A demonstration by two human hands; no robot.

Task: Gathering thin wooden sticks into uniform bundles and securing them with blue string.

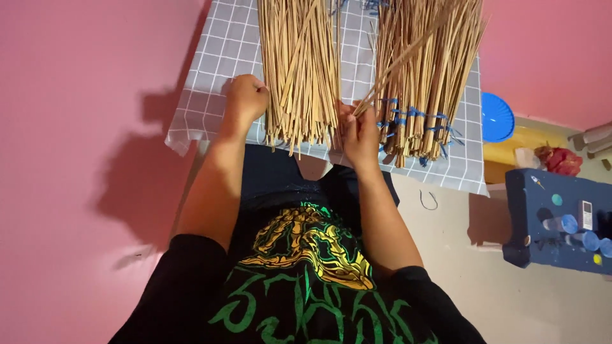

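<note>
Straw sticks, two piles of them, on the desk right in front of me.

Nearest to me, my left hand (245, 99) is curled closed and resting against the left side of the loose pile of straw sticks (299, 70), probably to keep it from spreading. My right hand (360, 137) sits between the piles, pinching a single stick (395, 67) that angles up over the tied bundle (424, 83). That bundle's thin, dry, pale-tan stalks are bound with blue string (414, 118). Both lie on a grey checked cloth (217, 64) covering the desk. Off to the right is a blue plate (496, 118).

Small white screened device (585, 215) on blue organiser (542, 255)
</note>
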